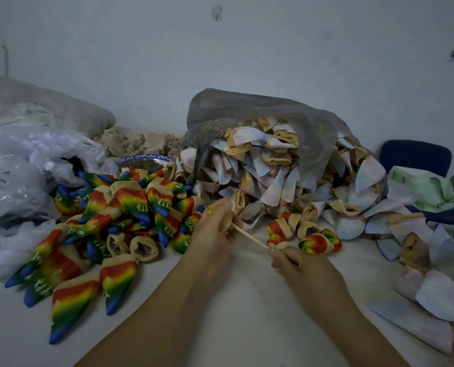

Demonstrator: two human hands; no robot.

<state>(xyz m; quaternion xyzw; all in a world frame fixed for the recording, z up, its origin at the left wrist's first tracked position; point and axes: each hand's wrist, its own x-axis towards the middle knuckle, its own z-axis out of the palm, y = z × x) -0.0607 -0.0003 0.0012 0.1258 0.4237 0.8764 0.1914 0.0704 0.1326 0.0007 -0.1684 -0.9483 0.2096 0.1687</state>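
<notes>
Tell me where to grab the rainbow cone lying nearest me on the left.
Pinch the cone on its tapered lower half, just above the blue tip, probably coming from the near side. It lies flat with the tip pointing toward you and bare table around that end, while neighbouring cones crowd its tan cuff.

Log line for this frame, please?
left hand grips fabric piece | right hand pinches wooden stick | stick's far end hidden
</notes>
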